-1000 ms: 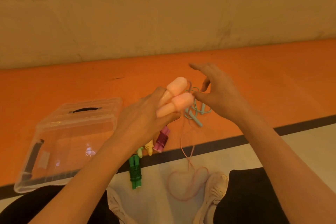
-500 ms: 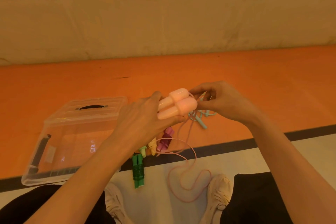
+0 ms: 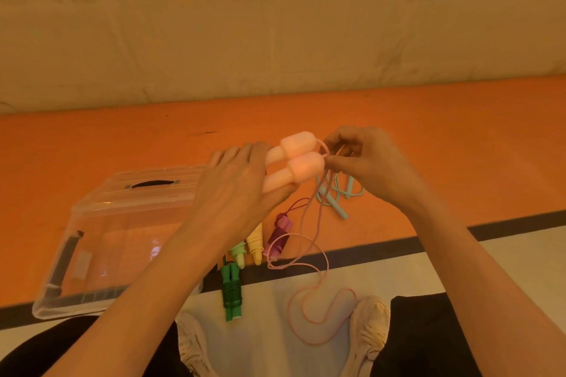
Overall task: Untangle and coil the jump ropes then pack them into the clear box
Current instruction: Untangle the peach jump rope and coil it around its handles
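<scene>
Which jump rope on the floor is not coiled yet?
The light blue rope, lying loose beyond the right hand; the green, yellow and purple ones are wound tight.

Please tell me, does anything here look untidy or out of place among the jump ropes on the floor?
Yes. The teal rope lies loose and tangled on the orange floor, while the green rope and purple rope are wound tight. The pink cord trails in loops from the pink handles.

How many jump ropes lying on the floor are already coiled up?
4: green nearest the shoes, light green, yellow and maroon in a row beside it. The left arm may hide others.
</scene>
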### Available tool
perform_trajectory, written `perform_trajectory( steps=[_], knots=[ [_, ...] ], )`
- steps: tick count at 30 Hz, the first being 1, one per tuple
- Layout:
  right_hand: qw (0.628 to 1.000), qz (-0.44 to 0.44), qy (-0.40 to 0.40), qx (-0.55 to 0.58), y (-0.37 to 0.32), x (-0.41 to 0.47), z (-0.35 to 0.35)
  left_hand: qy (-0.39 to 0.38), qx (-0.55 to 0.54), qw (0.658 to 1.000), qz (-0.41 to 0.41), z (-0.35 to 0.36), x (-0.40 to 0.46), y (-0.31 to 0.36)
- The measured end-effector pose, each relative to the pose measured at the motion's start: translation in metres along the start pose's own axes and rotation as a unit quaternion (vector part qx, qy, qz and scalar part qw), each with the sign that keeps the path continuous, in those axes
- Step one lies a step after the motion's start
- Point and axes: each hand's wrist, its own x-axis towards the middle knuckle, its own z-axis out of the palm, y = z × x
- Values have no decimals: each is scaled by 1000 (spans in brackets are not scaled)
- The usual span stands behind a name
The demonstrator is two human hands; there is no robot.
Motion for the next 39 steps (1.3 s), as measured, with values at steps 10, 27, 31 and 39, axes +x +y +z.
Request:
perform_trajectory(
  steps=[10, 27, 31, 39],
  knots=[
    [997, -6, 12, -71, 3, 1, 7, -64, 11, 997, -40, -12, 1, -6],
    [982, -66, 107, -139, 9, 0, -1, -213, -223, 949, -72, -22, -1, -1],
    [988, -64, 67, -121, 9, 1, 0, -222, -213, 948, -78, -24, -2, -3],
    [993, -34, 63, -94, 4, -2, 0, -225, -239, 942, -68, -21, -2, -4]
  ],
)
